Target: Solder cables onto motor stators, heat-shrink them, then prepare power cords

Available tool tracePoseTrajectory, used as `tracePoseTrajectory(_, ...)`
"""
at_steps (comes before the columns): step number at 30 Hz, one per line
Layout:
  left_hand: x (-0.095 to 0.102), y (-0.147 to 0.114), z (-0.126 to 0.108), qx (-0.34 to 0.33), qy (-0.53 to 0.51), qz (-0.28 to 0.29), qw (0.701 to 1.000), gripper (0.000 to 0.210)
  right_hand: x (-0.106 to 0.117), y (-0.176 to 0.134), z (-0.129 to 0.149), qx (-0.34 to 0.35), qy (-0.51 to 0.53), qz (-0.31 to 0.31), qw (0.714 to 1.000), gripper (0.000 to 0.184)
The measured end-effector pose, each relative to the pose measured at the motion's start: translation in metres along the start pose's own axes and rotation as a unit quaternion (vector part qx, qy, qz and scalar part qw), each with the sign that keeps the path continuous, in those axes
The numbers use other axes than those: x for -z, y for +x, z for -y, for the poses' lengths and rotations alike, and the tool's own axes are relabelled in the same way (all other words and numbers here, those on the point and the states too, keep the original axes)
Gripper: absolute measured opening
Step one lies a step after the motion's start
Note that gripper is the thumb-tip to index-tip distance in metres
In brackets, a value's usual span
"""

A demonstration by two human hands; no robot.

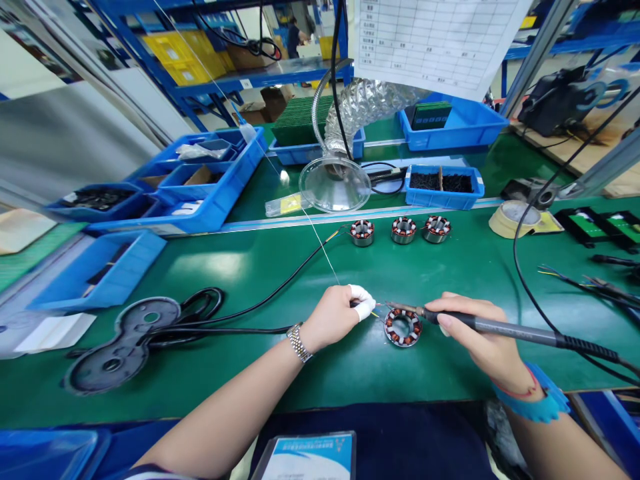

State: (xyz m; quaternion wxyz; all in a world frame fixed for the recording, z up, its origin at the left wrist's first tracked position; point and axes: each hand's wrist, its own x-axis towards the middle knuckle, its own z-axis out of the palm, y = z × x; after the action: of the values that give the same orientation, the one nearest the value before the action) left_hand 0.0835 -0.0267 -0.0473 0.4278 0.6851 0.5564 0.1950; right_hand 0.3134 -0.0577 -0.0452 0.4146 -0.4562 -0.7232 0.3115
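My right hand (475,327) is closed around a soldering iron (520,331), its tip pointing left over the upper edge of a ring-shaped motor stator (390,333) with copper windings. My left hand (340,310), with white covers on its fingertips, pinches the end of a black cable (250,331) just left of the stator. Thin coloured wires stick out of that pinch toward the iron's tip. A fine solder wire (321,245) runs down from above to the left fingers; their exact hold on it is hidden.
Behind stand three more stators (403,231), the left one wired to a cable. A clear fume funnel (335,187) hangs beyond them. Left lies a grey metal housing (125,343); blue bins (240,180) line the back. Tape (515,219) and cables (605,290) lie right.
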Motion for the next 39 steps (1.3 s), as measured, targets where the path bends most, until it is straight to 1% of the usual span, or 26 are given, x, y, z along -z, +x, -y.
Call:
tracePoseTrajectory(5,-0.0001,-0.0007,-0.0009,-0.001,0.001,0.004,1.0,0.017,-0.003,0.0005,0.001,0.007,0.001,0.019,1.0,0.013)
tracePoseTrajectory(10,-0.0004,-0.0011,-0.001,-0.005,0.001,0.002,1.0,0.017,-0.0047,0.0014,0.0018,0.006,0.004,0.024,1.0,0.013)
tracePoseTrajectory(15,-0.0005,-0.0015,-0.0006,-0.01,0.017,-0.005,1.0,0.018,-0.004,0.0027,0.0026,0.016,-0.005,0.021,1.0,0.012)
tracePoseTrajectory(22,-0.0003,-0.0012,-0.0013,-0.01,0.011,-0.005,1.0,0.017,-0.0038,0.0027,0.0015,0.007,-0.027,0.01,1.0,0.013)
tracePoseTrajectory(39,-0.0004,0.0005,0.0011,-0.017,0.015,-0.009,1.0,0.016,-0.0031,0.0044,0.0016,0.011,-0.01,0.016,1.0,0.013)
